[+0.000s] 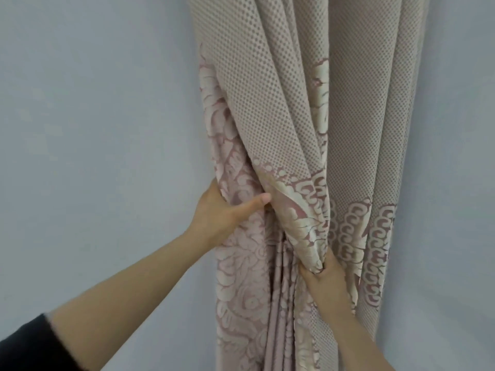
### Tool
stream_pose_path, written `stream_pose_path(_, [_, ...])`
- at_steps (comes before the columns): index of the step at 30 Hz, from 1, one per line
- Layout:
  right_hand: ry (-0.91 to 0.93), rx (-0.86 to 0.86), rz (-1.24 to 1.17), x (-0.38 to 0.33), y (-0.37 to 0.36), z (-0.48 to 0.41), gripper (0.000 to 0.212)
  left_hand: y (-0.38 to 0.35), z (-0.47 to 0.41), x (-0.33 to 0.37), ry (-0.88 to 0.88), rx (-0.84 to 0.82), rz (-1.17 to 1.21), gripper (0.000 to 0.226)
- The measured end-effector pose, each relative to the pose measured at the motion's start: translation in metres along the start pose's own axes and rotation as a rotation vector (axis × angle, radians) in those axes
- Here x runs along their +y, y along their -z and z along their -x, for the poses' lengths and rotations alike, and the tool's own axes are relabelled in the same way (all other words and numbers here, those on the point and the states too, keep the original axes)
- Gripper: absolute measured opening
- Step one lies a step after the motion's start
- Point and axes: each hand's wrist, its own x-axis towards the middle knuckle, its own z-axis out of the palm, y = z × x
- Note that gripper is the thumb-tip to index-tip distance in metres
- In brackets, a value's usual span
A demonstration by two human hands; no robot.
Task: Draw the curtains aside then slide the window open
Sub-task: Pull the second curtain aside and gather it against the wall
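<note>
A beige and pink curtain [348,103], dotted above and flower-patterned below, hangs bunched in folds against the wall right of centre. My left hand [222,212] clasps the bunch from its left edge, thumb lying across the front, fingers hidden behind the cloth. Lower and to the right, my right hand [326,279] is closed on a gathered fold of the curtain, knuckles facing me. The window is out of sight.
A plain pale grey-blue wall [93,129] fills the left half of the view and shows again at the far right edge [460,236]. My left forearm, with a dark sleeve at the elbow, crosses the lower left.
</note>
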Motion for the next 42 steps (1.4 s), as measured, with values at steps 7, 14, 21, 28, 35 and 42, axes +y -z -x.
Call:
stream_pose_path(7, [-0.014, -0.052, -0.005, -0.002, -0.001, 0.009, 0.051, -0.061, -0.031, 0.014, 0.027, 0.019, 0.118, 0.093])
stream_pose_path(14, [-0.016, -0.016, -0.029, 0.003, 0.027, -0.012, 0.06, -0.118, -0.055, 0.023, 0.009, 0.08, 0.117, 0.062])
stream_pose_path(21, [-0.042, 0.07, -0.045, 0.034, 0.031, -0.058, 0.056, -0.167, -0.104, 0.013, -0.063, 0.048, 0.083, 0.038])
stream_pose_path(28, [-0.044, 0.158, 0.006, 0.069, 0.042, -0.086, 0.069, -0.213, -0.128, 0.008, -0.119, -0.047, 0.041, 0.032])
stream_pose_path(35, [-0.103, 0.158, 0.081, 0.062, 0.037, -0.075, 0.066, -0.195, -0.121, 0.006, -0.124, -0.094, 0.042, 0.036])
stream_pose_path(42, [-0.182, 0.048, 0.143, 0.022, -0.014, -0.013, 0.047, -0.108, -0.085, -0.044, -0.053, -0.113, 0.063, 0.042])
